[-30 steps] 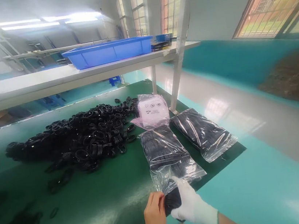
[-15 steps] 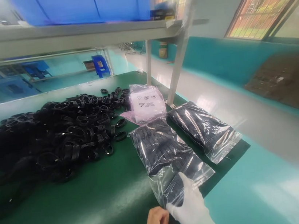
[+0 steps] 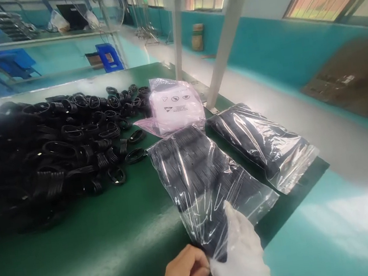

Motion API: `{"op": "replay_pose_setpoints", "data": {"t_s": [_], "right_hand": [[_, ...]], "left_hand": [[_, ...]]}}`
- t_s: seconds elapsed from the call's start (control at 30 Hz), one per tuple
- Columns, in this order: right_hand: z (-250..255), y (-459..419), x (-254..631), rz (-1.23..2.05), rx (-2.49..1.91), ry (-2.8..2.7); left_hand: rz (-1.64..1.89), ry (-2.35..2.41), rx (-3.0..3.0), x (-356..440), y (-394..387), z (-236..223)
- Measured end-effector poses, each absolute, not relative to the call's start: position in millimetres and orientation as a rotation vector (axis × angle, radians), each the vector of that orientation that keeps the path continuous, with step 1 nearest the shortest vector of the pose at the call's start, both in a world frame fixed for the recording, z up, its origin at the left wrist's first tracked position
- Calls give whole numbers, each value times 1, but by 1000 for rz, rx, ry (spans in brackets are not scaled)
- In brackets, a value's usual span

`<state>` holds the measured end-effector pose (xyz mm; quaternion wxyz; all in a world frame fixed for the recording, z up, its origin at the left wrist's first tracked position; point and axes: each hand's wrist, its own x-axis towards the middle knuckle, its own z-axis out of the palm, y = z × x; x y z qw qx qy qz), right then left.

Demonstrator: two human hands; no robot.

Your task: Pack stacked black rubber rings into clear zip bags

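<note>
My left hand (image 3: 184, 271), bare, pinches the near edge of a clear plastic bag at the bottom of the view. My right hand (image 3: 241, 252) wears a white glove and grips the same end, its thumb and fingers closed on the film. Black coiled cables lie packed in rows inside the clear plastic bag (image 3: 194, 164). Whether the film in my hands belongs to this bag or to a second one overlapping it, I cannot tell. To the right lies another filled bag (image 3: 259, 139), flat. Behind them rests a pink plastic packet (image 3: 176, 107) with printed symbols.
A large heap of black coiled cables (image 3: 79, 142) covers the left of the green table (image 3: 115, 237). A pale rack post (image 3: 222, 47) stands at the table's right edge. Beyond are a blue stool (image 3: 109, 57) and a brown board (image 3: 353, 81) against the wall.
The view has tilted down and closer, so the blue crate and shelf above are out of sight. Both hands still hold the bag's end, and its film looks stretched tighter.
</note>
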<state>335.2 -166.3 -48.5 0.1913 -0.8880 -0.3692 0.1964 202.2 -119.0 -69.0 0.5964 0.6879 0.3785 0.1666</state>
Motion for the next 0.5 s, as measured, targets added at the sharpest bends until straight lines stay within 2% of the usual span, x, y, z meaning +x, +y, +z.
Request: {"op": "replay_pose_setpoints", "data": {"t_s": [0.3, 0.5], "right_hand": [[-37, -171, 325, 631, -2546, -860], [-36, -186, 326, 696, -2508, -1044]], "left_hand": [[268, 836, 1552, 197, -119, -63], [201, 884, 1446, 197, -114, -52]]}}
